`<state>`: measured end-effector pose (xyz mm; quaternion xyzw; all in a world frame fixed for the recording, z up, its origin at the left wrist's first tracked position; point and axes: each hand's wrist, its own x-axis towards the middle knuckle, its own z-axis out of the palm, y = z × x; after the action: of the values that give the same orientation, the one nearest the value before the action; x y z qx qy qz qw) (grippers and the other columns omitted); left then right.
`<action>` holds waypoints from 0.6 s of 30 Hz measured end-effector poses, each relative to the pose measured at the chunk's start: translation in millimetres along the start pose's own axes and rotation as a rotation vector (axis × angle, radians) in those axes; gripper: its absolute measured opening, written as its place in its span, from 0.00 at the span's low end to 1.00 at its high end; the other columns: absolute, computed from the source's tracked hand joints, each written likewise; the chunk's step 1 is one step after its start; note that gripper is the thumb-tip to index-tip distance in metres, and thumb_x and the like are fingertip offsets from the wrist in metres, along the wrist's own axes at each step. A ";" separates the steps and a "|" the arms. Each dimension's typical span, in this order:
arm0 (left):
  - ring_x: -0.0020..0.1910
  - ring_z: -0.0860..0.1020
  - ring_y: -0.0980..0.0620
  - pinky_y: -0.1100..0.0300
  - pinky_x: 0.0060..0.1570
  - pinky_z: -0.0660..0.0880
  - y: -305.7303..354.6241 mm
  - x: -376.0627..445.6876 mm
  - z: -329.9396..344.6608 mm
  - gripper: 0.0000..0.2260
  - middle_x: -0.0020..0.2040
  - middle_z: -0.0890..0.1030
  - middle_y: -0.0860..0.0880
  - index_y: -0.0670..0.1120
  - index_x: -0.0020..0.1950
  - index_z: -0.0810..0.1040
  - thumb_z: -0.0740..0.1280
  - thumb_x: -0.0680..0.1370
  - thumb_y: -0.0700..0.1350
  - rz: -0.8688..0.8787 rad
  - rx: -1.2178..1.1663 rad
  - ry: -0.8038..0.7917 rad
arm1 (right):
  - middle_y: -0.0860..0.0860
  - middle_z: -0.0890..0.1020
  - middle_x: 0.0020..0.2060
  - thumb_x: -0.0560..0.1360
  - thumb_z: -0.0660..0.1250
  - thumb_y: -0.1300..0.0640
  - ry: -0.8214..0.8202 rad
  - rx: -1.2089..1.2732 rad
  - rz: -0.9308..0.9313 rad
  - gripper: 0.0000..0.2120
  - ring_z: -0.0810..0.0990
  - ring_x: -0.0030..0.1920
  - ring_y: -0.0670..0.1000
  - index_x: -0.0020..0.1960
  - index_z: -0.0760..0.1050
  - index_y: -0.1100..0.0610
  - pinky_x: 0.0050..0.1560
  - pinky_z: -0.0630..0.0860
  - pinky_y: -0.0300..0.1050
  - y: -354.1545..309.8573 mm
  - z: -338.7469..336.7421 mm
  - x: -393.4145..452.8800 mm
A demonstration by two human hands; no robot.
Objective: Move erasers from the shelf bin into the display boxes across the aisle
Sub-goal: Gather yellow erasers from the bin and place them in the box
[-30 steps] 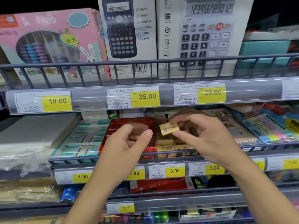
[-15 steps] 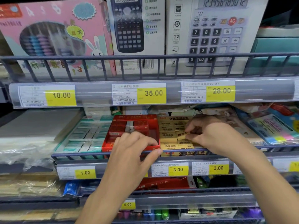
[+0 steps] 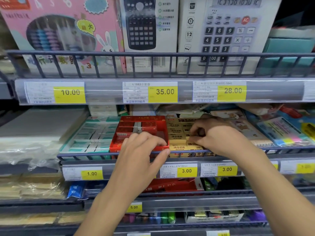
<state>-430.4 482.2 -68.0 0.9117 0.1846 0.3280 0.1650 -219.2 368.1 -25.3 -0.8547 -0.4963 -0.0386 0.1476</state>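
On the middle shelf, a red display box (image 3: 142, 118) holds a few red erasers (image 3: 136, 127). Right beside it stands a yellow display box (image 3: 190, 155) filled with yellow erasers (image 3: 177, 139). My left hand (image 3: 143, 150) grips the red box's front wall, fingers curled over the edge and thumb against the shelf rail. My right hand (image 3: 219, 135) reaches into the yellow box. Its curled fingertips pinch one yellow eraser (image 3: 191, 135) lying among the others.
A teal eraser box (image 3: 95, 137) lies left of the red one. A grey wire rail (image 3: 102, 155) fences the shelf front, with price strips below. The upper shelf (image 3: 153, 56) carries calculator boxes and a pink abacus box. Packaged stationery (image 3: 281, 132) lies to the right.
My right hand brought the yellow eraser down from mid-air into the yellow box. My left hand moved forward and closed over the red box's front edge.
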 end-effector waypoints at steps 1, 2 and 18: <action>0.55 0.71 0.58 0.60 0.60 0.67 -0.3 -0.5 -1.9 0.12 0.53 0.79 0.61 0.55 0.58 0.83 0.64 0.80 0.57 0.005 -0.014 -0.005 | 0.44 0.77 0.49 0.75 0.70 0.43 0.009 -0.014 -0.004 0.12 0.73 0.44 0.47 0.56 0.79 0.44 0.40 0.67 0.39 -1.2 -0.5 -2.7; 0.55 0.71 0.59 0.64 0.60 0.66 -0.7 -1.4 -4.6 0.12 0.53 0.79 0.61 0.54 0.60 0.82 0.65 0.81 0.56 0.007 -0.036 -0.001 | 0.44 0.77 0.49 0.76 0.69 0.43 0.035 -0.017 -0.009 0.13 0.73 0.44 0.47 0.59 0.78 0.44 0.41 0.67 0.39 -3.4 -0.7 -7.2; 0.50 0.85 0.56 0.63 0.46 0.80 -71.7 -161.4 23.2 0.05 0.52 0.88 0.55 0.61 0.54 0.83 0.72 0.79 0.54 -0.575 -0.787 -0.216 | 0.45 0.81 0.39 0.79 0.69 0.60 0.114 1.063 0.175 0.08 0.78 0.37 0.46 0.54 0.80 0.48 0.39 0.75 0.37 -52.1 131.4 -195.6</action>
<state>-547.2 469.2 -202.0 0.7212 0.2724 0.2176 0.5986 -373.3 266.9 -180.9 -0.6970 -0.3655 0.1841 0.5888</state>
